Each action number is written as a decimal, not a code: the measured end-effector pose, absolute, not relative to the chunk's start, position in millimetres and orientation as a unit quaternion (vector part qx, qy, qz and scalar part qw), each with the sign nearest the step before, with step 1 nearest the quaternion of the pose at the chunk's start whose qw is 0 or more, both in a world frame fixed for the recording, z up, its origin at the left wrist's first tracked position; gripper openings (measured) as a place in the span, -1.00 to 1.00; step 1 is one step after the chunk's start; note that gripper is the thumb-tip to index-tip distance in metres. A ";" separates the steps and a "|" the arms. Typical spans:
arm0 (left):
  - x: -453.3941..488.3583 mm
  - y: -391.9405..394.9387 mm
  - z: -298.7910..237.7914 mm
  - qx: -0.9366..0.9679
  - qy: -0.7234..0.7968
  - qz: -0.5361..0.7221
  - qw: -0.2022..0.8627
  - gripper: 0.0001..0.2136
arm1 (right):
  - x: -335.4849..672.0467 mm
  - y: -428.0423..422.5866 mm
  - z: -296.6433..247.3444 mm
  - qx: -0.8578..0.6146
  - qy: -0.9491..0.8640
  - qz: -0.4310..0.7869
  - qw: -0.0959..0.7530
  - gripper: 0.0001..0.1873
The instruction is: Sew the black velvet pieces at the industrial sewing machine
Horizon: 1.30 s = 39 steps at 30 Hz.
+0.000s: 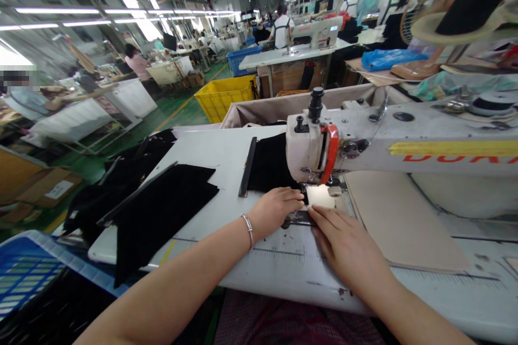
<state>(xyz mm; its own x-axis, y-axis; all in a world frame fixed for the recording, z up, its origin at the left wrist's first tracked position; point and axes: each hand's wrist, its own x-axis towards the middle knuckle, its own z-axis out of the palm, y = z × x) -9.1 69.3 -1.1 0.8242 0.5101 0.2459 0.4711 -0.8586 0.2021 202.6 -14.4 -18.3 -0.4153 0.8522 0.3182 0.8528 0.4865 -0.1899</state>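
Observation:
A sewing machine (309,145) with an orange-red guard stands over the light worktable. Under its head lies a black fabric piece (269,164) with a dark strip (247,167) along its left edge. My left hand (279,206), a silver bangle at its wrist, has its fingers stretched over the cloth's near edge by the presser foot. My right hand (343,234) lies with straight fingers beside the metal needle plate (299,219), fingertips touching the lit pale area (321,195) in front of the needle. What is under the fingertips is hidden.
More black pieces (162,210) lie on the table's left, some hanging over its edge. A beige sheet (400,226) lies right of the needle. A blue basket (36,275) stands lower left, a yellow crate (226,94) behind. Other people work farther back.

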 end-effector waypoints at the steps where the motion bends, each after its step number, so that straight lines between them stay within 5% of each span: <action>1: -8.4 72.9 -1.3 0.952 0.261 0.149 0.065 -0.76 | 202.0 -11.6 -17.7 -0.507 -0.841 -0.001 0.189 -0.57; 32: -1.4 91.8 -5.7 0.905 0.337 0.245 0.087 -0.69 | 201.6 -7.1 3.7 -0.528 -0.819 -0.015 0.225 -0.69; 35: -2.4 90.5 -0.8 0.884 0.365 0.263 0.129 -0.72 | 235.0 -19.5 1.7 -0.561 -0.797 -0.050 0.218 -0.63; 39: -3.9 97.5 3.8 0.879 0.376 0.268 0.115 -0.83 | 278.7 -37.3 -12.8 -0.654 -0.725 -0.140 0.167 -0.29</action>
